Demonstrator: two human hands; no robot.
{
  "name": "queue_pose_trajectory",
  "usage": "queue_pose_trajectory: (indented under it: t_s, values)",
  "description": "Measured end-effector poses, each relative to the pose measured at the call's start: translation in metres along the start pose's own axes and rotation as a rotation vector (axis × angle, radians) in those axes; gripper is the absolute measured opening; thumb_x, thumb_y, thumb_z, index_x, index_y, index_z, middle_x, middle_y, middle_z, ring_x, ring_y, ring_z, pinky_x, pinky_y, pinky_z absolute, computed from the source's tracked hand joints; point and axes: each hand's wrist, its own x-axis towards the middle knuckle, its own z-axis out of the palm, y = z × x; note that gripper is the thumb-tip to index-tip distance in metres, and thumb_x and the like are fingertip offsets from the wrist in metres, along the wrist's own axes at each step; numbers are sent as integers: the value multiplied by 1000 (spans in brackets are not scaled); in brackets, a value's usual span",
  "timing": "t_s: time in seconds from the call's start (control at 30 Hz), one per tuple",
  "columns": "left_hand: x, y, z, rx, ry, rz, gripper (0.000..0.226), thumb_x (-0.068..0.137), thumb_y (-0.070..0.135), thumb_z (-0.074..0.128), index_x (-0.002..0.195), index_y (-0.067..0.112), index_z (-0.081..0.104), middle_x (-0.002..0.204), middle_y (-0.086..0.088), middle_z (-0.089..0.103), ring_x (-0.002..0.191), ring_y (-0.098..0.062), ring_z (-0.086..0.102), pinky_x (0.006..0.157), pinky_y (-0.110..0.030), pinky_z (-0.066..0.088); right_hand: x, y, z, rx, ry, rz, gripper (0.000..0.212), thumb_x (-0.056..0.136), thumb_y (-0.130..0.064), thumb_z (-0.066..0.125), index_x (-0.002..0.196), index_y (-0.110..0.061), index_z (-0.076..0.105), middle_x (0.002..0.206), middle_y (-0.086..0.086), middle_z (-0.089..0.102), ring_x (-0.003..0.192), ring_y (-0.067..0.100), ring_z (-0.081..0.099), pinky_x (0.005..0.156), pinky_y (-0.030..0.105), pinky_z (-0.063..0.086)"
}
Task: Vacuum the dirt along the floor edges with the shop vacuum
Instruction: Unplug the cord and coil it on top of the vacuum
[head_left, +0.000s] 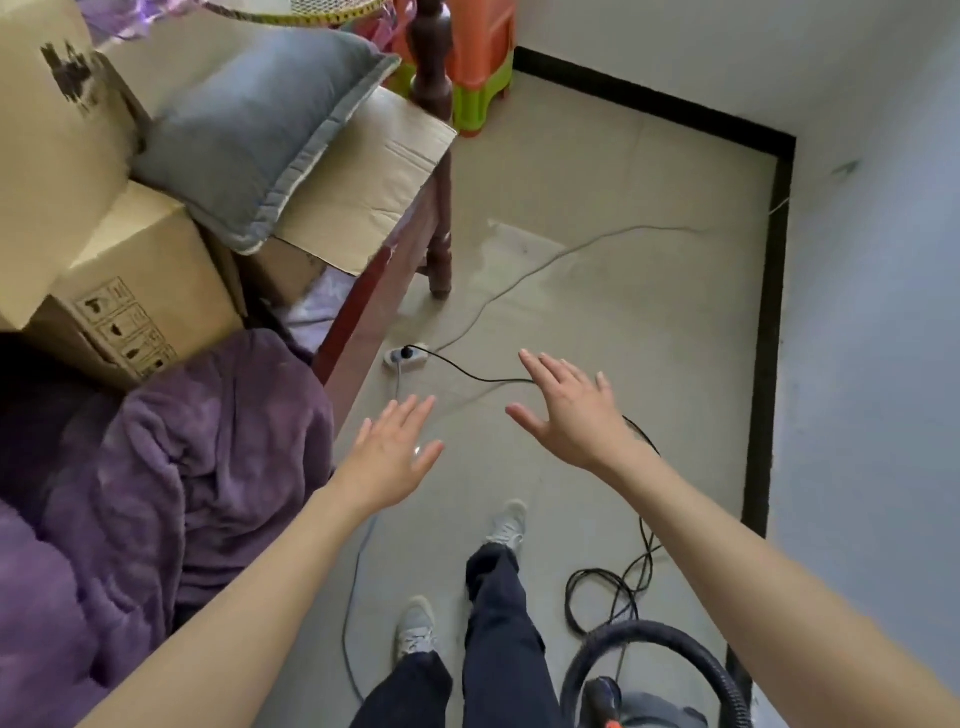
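Observation:
The shop vacuum (639, 706) sits at the bottom right, only its top showing, with its black ribbed hose (675, 642) arching over it. Its black power cord (613, 582) lies coiled on the floor and runs to a white power strip (405, 357) beside the bed. My left hand (392, 457) and my right hand (569, 410) are stretched out in front of me above the floor, fingers straight and spread, holding nothing. A black skirting (769, 322) lines the floor edge along the right wall and the far wall.
A wooden bed (363, 306) on the left carries cardboard boxes (135, 291), a grey pillow (254, 135) and a purple blanket (156, 467). Orange and green plastic stools (478, 67) stand in the far corner. A grey cable (545, 260) crosses the floor. My feet are below.

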Motion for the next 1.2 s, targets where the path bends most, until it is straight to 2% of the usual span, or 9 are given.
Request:
queue_pose_trajectory:
  t_s: [0.27,0.53,0.73,0.9,0.97,1.03,1.07,1.13,1.2]
  values:
    - [152,-36,50,-36,-56,-151,60,100,38,34,152,22,7,159,-3,8,146,-21,7,117,-41,10,170,55,62,-11,-135,-94,66,98,-53,37,154,-27,11,159,1,21,146,20,17,117,50,11]
    - [324,-133,180,-94,-25,-276,61,99,34,39,151,20,11,159,-5,10,146,-20,9,117,-41,12,353,96,230,22,-222,-123,58,100,-42,39,152,-22,20,152,3,35,140,24,29,114,46,21]
    - [435,-229,271,-114,66,-302,67,96,38,44,151,18,10,159,-8,9,146,-22,9,117,-41,14,489,105,354,145,-274,-133,48,101,-35,41,142,-11,36,134,17,51,125,34,45,100,40,38]
    - [509,-288,313,-205,229,-332,74,93,37,51,151,10,12,158,-9,12,146,-21,10,118,-36,12,580,80,419,236,-236,-267,55,97,-36,51,141,-6,38,137,18,51,125,34,48,99,39,40]
    - [525,-303,322,-218,261,-350,76,93,36,52,151,9,11,158,-10,11,146,-21,8,119,-35,10,599,69,437,268,-228,-302,39,98,-31,51,129,-8,50,125,18,60,115,35,54,91,38,44]
    - [534,-312,327,-209,276,-366,76,93,35,52,150,8,10,158,-10,8,146,-21,6,119,-35,8,606,65,447,389,-180,-313,20,99,-22,48,107,-11,63,92,16,64,91,35,57,72,34,42]
    - [538,-314,328,-199,279,-368,75,94,35,51,150,8,9,158,-10,7,147,-21,4,119,-35,7,605,66,447,461,-157,-305,20,99,-19,48,100,-9,65,75,11,57,79,31,51,65,32,35]
    - [546,-314,327,-168,279,-353,73,95,33,50,150,7,10,159,-10,6,147,-23,3,118,-36,7,600,76,437,546,-130,-284,22,99,-18,49,94,-5,66,66,6,47,71,25,43,61,31,28]
    - [553,-309,327,-125,251,-320,69,97,34,45,150,8,10,159,-7,6,147,-22,3,118,-38,7,592,96,421,517,-112,-271,24,98,-19,49,93,-5,67,66,6,49,68,24,44,59,33,29]
